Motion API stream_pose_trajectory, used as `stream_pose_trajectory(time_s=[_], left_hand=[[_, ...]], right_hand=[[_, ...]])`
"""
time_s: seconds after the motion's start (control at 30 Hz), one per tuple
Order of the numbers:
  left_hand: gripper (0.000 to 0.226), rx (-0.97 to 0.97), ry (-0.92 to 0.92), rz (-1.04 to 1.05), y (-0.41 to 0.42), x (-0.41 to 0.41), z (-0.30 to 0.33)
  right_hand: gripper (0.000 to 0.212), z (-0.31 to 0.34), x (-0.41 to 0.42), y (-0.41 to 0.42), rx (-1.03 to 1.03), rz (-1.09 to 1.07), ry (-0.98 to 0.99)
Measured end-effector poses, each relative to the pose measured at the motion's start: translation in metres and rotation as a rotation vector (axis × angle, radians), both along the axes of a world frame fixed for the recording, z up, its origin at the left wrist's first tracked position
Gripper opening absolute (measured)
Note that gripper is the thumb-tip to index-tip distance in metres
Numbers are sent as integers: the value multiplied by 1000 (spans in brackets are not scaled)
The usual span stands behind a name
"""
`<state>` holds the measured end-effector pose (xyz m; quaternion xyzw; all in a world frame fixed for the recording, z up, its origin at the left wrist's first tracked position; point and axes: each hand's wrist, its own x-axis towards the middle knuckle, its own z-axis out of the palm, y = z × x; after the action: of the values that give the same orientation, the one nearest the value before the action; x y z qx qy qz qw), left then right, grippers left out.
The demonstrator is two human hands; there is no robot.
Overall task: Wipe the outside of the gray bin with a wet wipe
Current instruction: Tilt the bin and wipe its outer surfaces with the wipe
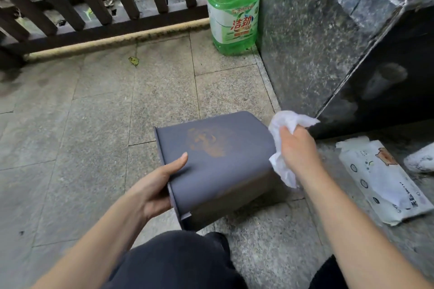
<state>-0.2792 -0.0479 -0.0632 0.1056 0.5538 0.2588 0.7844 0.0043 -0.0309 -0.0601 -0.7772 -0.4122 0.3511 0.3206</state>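
From the head camera, a gray bin (pixel 218 166) lay tipped on its side on the tiled floor (pixel 94 112), a brownish stain on its upper face. The left hand (pixel 155 185) gripped its rim, thumb on top. The right hand (pixel 297 148) was closed around a crumpled white wipe (pixel 281 124) pressed against the bin's right side. A wipes pack (pixel 380 180) lay near, to the right. A green bottle (pixel 232 16) stood by the railing (pixel 94 7).

I see a gray stone tile floor (pixel 98 110) in soft daylight. A dark wooden fence (pixel 77 14) runs along the far side. On my right stands a shiny dark stone wall (pixel 312 49), and a green jug (pixel 232 16) sits in the corner.
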Motion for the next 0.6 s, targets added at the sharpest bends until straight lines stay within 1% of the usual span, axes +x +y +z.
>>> stream_pose_trajectory(time_s=[0.1, 0.17, 0.2, 0.27, 0.33, 0.4, 0.47, 0.53, 0.6], left_hand=[[38, 19, 15, -24, 1, -5, -4], [42, 17, 22, -49, 2, -7, -4], [45, 18, 12, -55, 4, -7, -5], [50, 32, -23, -39, 7, -6, -6], [52, 61, -56, -2, 13, -2, -7], [60, 76, -51, 13, 17, 5, -9], [68, 89, -8, 21, 22, 11, -10], [68, 111, 27, 29, 27, 14, -11], [67, 123, 39, 19, 32, 14, -11]], right_hand=[[35, 9, 22, 24, 71, 38, -192], [35, -1, 17, 28, 112, 151, -310], [34, -12, 9, 27, 101, 214, -341], [38, -42, -11, 21, 12, 336, -311], [43, -70, -32, 5, -79, 374, -208], [54, -91, -53, -16, -91, 328, -199], [62, -101, -70, -31, -57, 233, -208], [64, -101, -84, -36, -28, 194, -228], [64, -95, -96, -38, -2, 217, -266]])
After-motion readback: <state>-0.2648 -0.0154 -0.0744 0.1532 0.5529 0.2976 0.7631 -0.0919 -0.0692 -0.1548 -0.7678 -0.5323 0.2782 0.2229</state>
